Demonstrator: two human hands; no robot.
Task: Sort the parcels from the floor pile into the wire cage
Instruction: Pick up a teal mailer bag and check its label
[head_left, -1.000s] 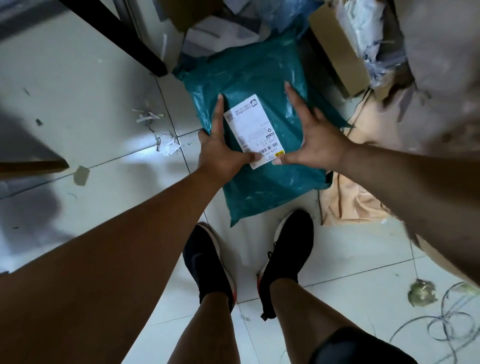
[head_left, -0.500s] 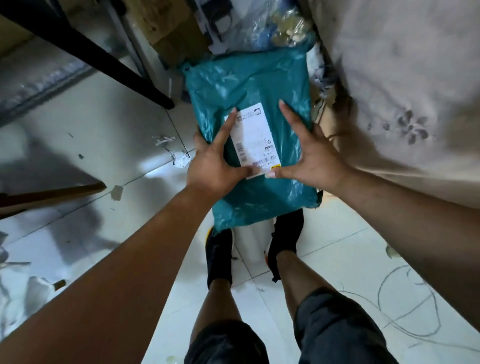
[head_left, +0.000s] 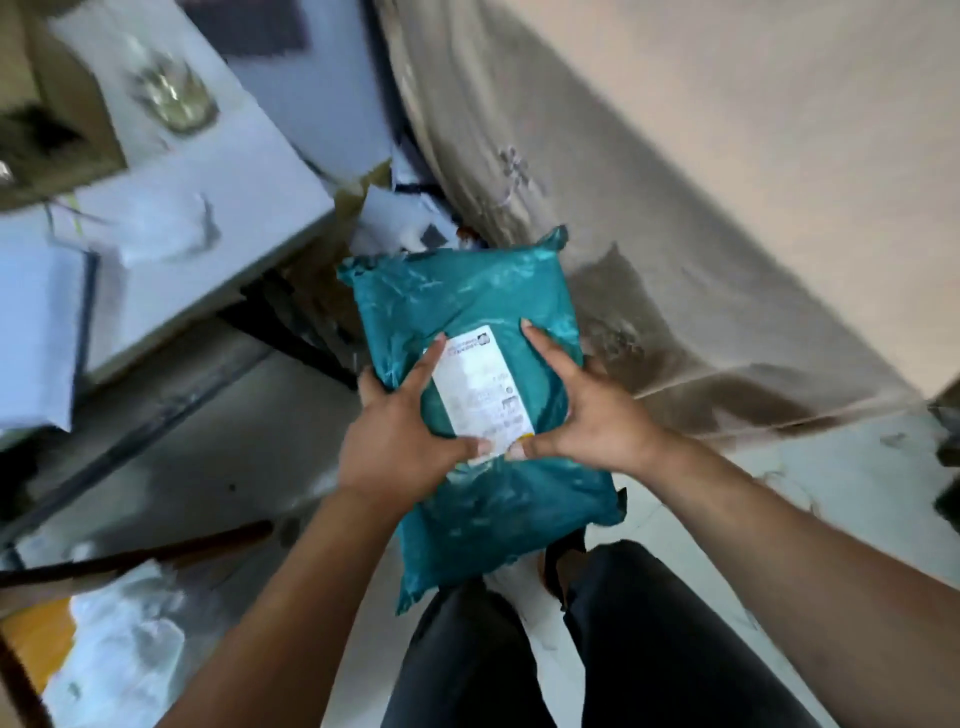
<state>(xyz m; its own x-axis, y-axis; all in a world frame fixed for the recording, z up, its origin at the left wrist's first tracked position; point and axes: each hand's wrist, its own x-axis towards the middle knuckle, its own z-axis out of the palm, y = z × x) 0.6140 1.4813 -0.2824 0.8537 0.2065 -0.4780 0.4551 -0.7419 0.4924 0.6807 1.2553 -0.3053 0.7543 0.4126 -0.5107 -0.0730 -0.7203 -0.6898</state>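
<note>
Nearest, at the bottom of the view, are the person's legs (head_left: 467, 665) in dark shorts, standing on a pale tiled floor (head_left: 810, 483). To the near left lies crumpled white plastic (head_left: 124, 644), too blurred to tell more, and just beyond it a dark stick (head_left: 156, 553) lies across the floor.

Above the legs, in the middle of the view, both hands hold a teal plastic parcel (head_left: 467, 301) up off the floor. Its long side runs away from the person and its near end hangs over the thighs. A white label (head_left: 483, 389) faces up on it, its print too blurred to read.

The left hand (head_left: 400, 441) grips the parcel's left edge. Its forefinger is stretched along the label's left side, its thumb is pressed on the label's near edge, and the other fingers are curled round the edge. The right hand (head_left: 592, 421) grips the right edge in the same way, with its forefinger stretched up beside the label and its thumb on the near corner. The two thumb tips almost meet.

Farther off on the left stands a table (head_left: 223, 197) with a pale top, carrying white papers and a blurred glass thing (head_left: 176, 96). On the far right a big beige cloth (head_left: 701, 182) with dark stains along its lower edge fills the view.
</note>
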